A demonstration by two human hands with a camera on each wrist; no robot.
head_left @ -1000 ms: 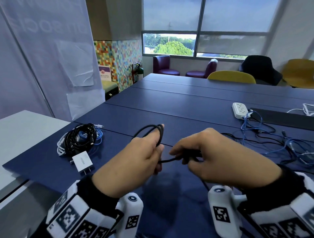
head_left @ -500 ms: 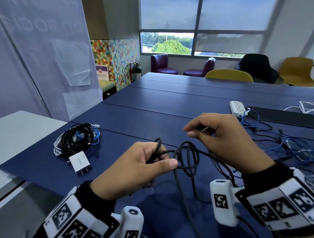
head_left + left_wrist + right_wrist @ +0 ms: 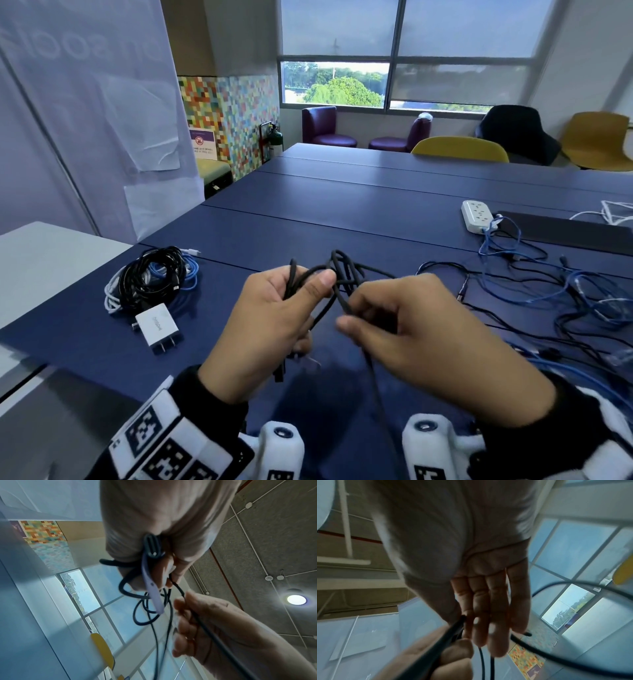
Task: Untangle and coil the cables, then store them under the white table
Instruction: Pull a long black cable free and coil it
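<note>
I hold a thin black cable point(image 3: 343, 270) above the blue table point(image 3: 342, 219). My left hand point(image 3: 308, 291) grips several small loops of it, thumb pressed on top. My right hand point(image 3: 352, 315) is just beside it and pinches the same cable where it leaves the loops. The rest of the cable drops between my wrists. In the left wrist view the left hand point(image 3: 154, 563) curls round the black cable point(image 3: 145, 615), its plug point(image 3: 151, 546) and a pale strap point(image 3: 152, 588). In the right wrist view the right hand point(image 3: 471, 626) meets the black cable point(image 3: 452, 630).
A coiled bundle of black, white and blue cables point(image 3: 150, 277) with a white charger point(image 3: 157, 323) lies at the left. The white table point(image 3: 41, 260) adjoins it. Tangled blue and black cables point(image 3: 565, 291) spread at the right, below a white power strip point(image 3: 476, 216).
My right hand has come down from its raised position and closed in on the left hand. The wide loop it drew out is now gathered against the left hand's loops.
</note>
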